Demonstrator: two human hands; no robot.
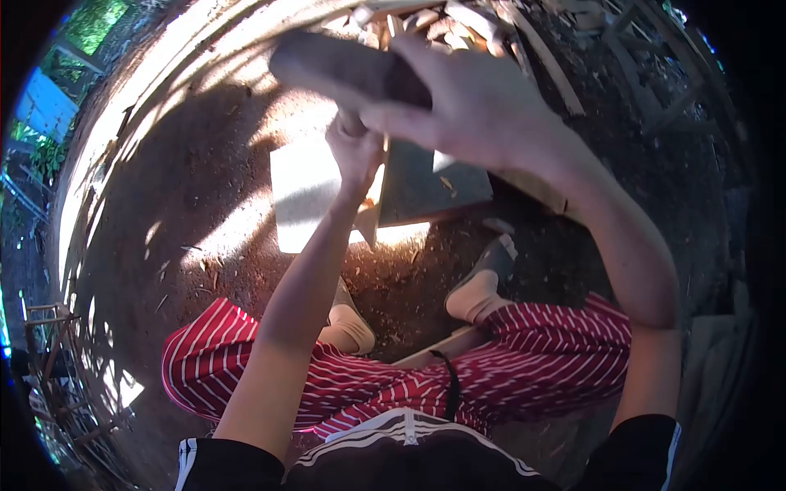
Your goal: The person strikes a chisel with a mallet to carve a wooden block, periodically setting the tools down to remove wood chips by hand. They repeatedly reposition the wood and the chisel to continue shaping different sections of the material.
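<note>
Raised in front of me, my right hand is closed round one end of a thick, dark block with a rounded end, blurred by motion. Just below it, my left hand is a closed fist around something upright, mostly hidden by the fingers and the block. Under the left hand stands a thin pale piece of wood with a pointed lower end. A flat board in bright sun lies to its left, and a grey board in shade lies to its right.
Split wood pieces are heaped at the far side. A long wooden strip lies at the upper right. Wooden frames stand on the right, a rack of sticks on the left. My feet rest on dirt ground.
</note>
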